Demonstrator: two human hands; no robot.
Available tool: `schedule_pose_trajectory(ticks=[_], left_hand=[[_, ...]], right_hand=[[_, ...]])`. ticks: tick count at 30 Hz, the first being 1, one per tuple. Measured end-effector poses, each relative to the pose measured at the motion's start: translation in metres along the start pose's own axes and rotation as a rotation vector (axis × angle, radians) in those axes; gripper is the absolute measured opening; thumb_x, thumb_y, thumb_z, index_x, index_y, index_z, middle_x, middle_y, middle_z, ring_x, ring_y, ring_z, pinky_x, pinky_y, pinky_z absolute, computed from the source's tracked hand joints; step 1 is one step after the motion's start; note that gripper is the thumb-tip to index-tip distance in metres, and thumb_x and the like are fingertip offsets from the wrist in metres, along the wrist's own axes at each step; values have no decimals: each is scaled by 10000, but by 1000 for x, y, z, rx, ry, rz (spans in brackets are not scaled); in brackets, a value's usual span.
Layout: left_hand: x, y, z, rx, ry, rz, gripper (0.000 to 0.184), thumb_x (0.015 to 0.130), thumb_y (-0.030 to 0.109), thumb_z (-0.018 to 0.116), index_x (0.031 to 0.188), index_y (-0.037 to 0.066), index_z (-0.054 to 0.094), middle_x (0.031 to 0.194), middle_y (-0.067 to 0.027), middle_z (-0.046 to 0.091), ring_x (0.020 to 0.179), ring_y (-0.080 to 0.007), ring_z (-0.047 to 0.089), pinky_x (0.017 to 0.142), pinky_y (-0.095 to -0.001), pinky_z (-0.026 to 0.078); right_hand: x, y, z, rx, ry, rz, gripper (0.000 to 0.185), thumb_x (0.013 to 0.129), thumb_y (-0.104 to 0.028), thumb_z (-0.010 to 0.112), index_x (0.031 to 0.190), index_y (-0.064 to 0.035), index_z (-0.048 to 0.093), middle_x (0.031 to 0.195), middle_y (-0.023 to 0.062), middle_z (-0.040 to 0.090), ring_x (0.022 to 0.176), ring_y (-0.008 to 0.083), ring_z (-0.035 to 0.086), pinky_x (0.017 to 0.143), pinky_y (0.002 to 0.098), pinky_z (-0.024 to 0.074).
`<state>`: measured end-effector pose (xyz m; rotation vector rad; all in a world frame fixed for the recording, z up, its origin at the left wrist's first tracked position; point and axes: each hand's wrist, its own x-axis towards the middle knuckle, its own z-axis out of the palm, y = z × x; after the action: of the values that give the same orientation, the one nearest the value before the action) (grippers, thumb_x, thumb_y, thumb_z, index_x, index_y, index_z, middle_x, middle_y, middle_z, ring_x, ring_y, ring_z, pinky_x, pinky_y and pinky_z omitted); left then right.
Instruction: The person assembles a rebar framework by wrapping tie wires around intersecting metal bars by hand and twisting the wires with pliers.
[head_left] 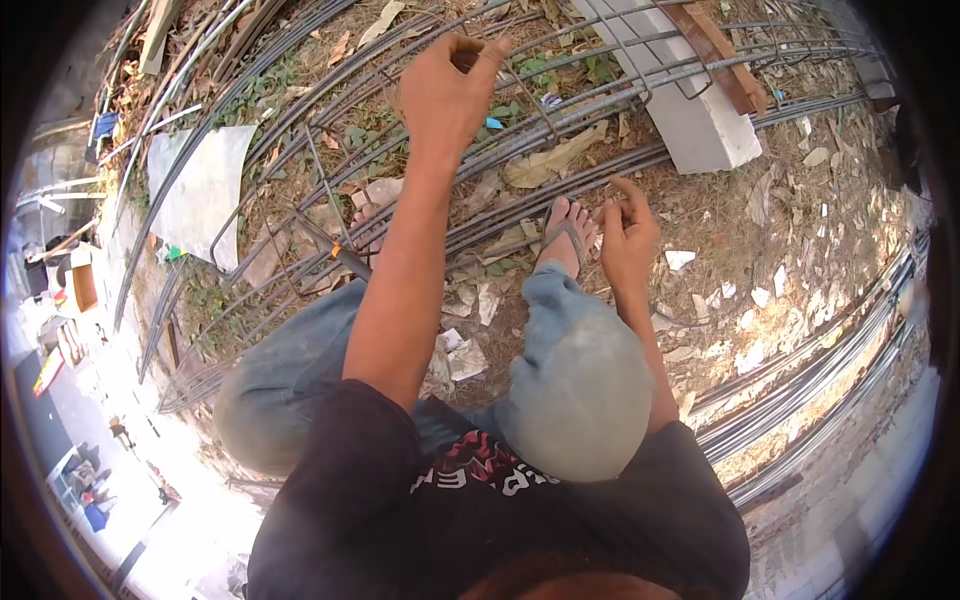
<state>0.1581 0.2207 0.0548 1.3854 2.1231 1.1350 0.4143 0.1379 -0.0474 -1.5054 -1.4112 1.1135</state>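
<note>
My left hand (447,85) is raised over the long, ribbed steel rebars (590,98) of a cage, its thumb and fingers curled together. Whatever lies between those fingertips is too small to make out. Bent rod stirrups (322,170) cross the bars close to that arm. Beside my right foot, my right hand (630,240) hangs above the ground with its index finger stretched out and apart from the thumb; I see nothing held in it. A tool with a black and orange handle (347,260) leans against the bars near my left knee.
A pale rectangular beam (705,135) and a brown wood piece (720,65) lie under the bars at the upper right. A grey sheet (200,185) sits on the left. More rods (800,390) run along the right, over leaf-strewn ground.
</note>
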Motion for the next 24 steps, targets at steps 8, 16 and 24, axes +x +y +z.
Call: schedule_pose_trajectory(ticks=[8, 16, 24], left_hand=[[-145, 61, 29, -415, -246, -116, 368, 923, 344, 765, 911, -15, 685, 717, -130, 660, 593, -304, 612, 582, -407, 479], [-147, 90, 20, -410, -108, 300, 277, 953, 301, 711, 900, 30, 693, 755, -165, 681, 669, -376, 651, 618, -440, 511], [-155, 103, -8, -307, -161, 405, 266, 933, 297, 727, 906, 35, 691, 770, -178, 699, 721, -380, 689, 662, -456, 538]], right_hand=[[-18, -64, -29, -82, 56, -451, 246, 990, -40, 617, 1234, -16, 632, 763, 73, 692, 617, 89, 610, 581, 261, 482], [-37, -100, -60, 118, -10, -379, 315, 979, -15, 608, 1292, 10, 633, 729, 34, 653, 622, 72, 579, 587, 244, 442], [-84, -96, -86, 78, 5, -238, 308, 972, 1, 577, 1266, 19, 667, 663, -29, 531, 581, 28, 454, 551, 219, 348]])
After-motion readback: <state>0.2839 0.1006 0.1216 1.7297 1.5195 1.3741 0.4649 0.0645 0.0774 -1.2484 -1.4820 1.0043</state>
